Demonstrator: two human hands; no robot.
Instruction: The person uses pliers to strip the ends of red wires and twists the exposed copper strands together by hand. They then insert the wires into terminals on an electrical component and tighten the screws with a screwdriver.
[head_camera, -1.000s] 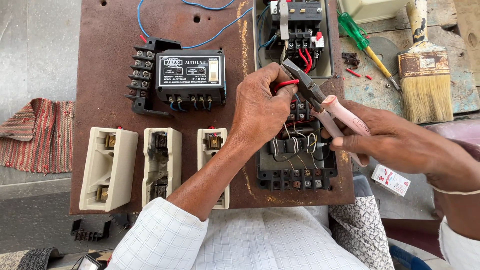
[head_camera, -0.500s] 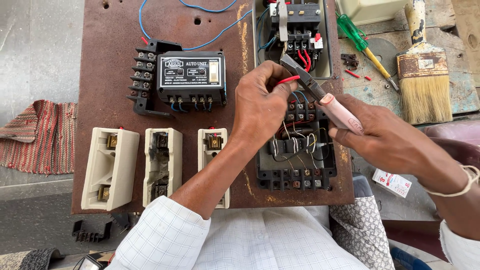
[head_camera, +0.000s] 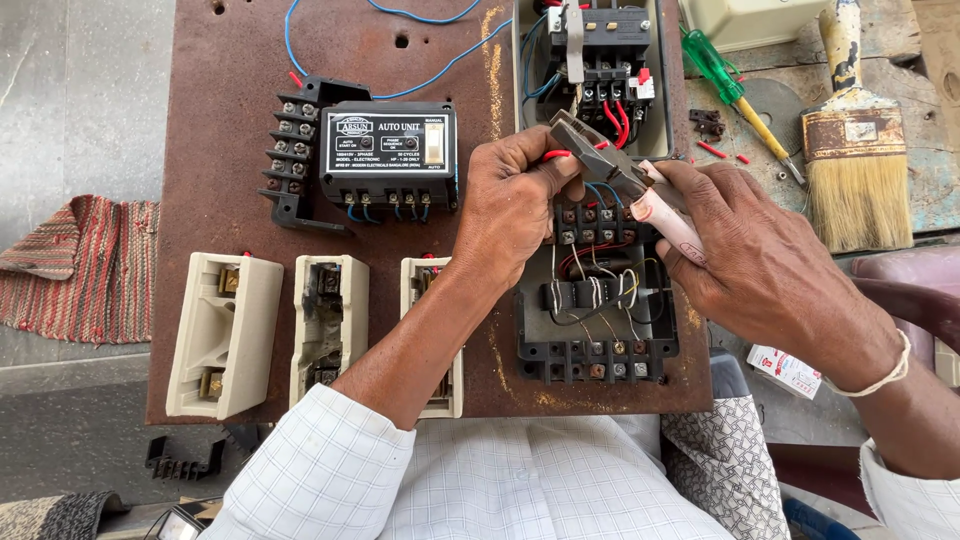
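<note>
Left hand (head_camera: 515, 205) pinches a red wire (head_camera: 556, 156) just above the black contactor (head_camera: 598, 290), center-right on the rusty panel (head_camera: 230, 180). Right hand (head_camera: 745, 255) grips pink-handled pliers (head_camera: 625, 180), tips at wire's end. Likely stripping/trimming step; next needs a steady, controlled squeeze.

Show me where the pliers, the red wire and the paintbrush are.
pliers (head_camera: 600, 160), head view, on the grey metal head above the pink handles.
red wire (head_camera: 556, 155), head view, on the short stretch pinched at the left thumb.
paintbrush (head_camera: 858, 200), head view, on the pale bristles.
</note>
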